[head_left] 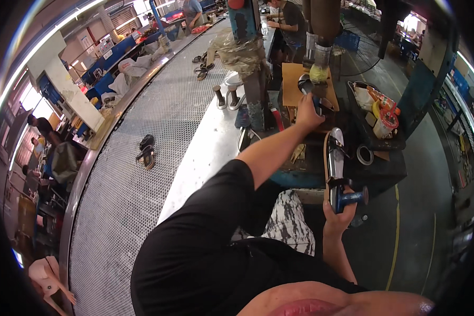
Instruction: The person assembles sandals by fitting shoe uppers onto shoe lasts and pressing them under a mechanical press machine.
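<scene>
My left hand reaches forward to the machine and is closed on the near end of a dark sandal. This sandal sits beside the yellowish pad under the machine's column, and my fingers hide part of it. Lower and to the right, my right hand grips the heel end of a strapped sandal on a shiny shoe last. A blue peg sticks out sideways from that last just above my fingers. The sandal stands nearly upright, toe pointing away from me.
A mesh conveyor runs along the left, carrying a pair of sandals and several more farther off. Metal posts stand on the shiny ledge. A tray with a cup and packets sits right of the machine. Other people work farther back.
</scene>
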Available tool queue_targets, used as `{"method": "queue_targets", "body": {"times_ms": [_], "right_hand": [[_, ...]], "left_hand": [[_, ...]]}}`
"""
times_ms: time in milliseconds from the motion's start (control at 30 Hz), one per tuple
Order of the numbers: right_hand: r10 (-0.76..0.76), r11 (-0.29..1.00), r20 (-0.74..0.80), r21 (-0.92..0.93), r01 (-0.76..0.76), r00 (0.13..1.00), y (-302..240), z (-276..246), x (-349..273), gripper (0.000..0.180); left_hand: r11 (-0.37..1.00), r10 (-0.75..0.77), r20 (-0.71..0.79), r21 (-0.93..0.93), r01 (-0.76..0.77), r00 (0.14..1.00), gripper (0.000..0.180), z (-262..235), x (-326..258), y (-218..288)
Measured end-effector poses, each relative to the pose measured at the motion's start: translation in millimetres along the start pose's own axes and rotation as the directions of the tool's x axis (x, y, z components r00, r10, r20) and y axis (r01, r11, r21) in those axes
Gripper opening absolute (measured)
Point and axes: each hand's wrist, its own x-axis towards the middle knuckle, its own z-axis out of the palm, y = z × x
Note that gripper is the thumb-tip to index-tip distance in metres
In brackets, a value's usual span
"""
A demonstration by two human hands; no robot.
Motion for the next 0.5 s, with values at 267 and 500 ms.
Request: {"method": "queue_targets", "body": {"times_ms": [267,500], "right_hand": [[-0.236,0.919,0.1,-0.299,0.255,0.967,27.3,54.5,88.2,0.052],[-0.144,0.711,0.266,-0.642,0.287,0.953,94.0,117.8,185.7,0.067]], "left_hand": [[0.983,0.166,-0.055,-0.068,-0.169,0.985,0.063,-130.3,-142.2,-29.5],[0.906,-0.409,-0.277,-0.236,0.351,0.87,0.068,-215.7,-263.4,-44.7]]}}
